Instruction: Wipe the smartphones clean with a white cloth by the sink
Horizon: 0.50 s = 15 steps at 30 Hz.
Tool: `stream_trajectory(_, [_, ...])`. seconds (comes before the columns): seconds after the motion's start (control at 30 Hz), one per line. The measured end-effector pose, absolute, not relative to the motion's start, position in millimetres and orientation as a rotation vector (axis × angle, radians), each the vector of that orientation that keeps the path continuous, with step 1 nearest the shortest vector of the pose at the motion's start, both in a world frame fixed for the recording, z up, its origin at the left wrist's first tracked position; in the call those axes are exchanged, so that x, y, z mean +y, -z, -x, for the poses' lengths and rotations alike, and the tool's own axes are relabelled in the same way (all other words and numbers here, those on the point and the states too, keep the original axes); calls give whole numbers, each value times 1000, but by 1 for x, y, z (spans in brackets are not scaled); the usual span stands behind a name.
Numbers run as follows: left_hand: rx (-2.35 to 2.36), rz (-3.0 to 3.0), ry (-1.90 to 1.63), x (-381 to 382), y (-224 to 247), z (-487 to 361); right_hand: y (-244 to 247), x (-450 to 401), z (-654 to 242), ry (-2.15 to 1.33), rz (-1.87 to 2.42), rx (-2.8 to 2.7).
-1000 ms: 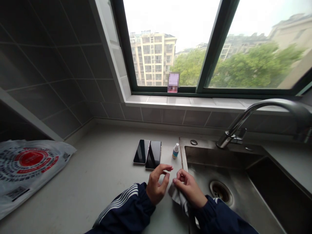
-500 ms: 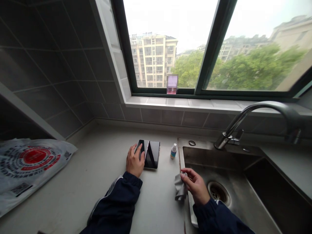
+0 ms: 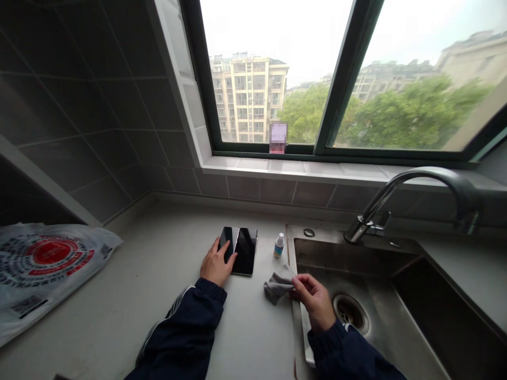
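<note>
On the counter lies a glossy black device point(image 3: 246, 253) with two panels side by side, like an unfolded folding phone. My left hand point(image 3: 217, 265) rests over its left panel, fingers apart and touching the surface. A small grey cloth point(image 3: 279, 285) hangs from the fingertips of my right hand point(image 3: 312, 298), which pinches one end of it by the sink's left edge. Between device and sink stands a little white-capped bottle point(image 3: 279, 246) with a blue and yellow label, upright and untouched.
To the right, a steel sink point(image 3: 291, 264) with a drain and a curved chrome faucet point(image 3: 390, 192) borders the counter. At the far left lies a white plastic bag point(image 3: 59, 264) with red and black print. A window point(image 3: 273, 156) rises behind the counter.
The grey cloth has swung left and spread out from my right hand, now over the counter's edge. My left hand stays on the device, slightly shifted. The camera view has moved slightly.
</note>
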<state>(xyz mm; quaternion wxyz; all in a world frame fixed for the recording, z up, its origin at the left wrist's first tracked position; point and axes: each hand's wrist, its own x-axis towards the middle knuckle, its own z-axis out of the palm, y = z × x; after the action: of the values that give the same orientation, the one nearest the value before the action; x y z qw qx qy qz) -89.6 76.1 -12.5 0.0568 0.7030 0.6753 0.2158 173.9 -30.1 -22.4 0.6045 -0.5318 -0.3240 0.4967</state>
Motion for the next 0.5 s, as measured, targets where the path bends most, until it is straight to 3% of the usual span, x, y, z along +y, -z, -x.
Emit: stream_trajectory(0.5, [2127, -2136, -523, 86, -2, 89, 20, -33, -171, -1152, 1203, -788])
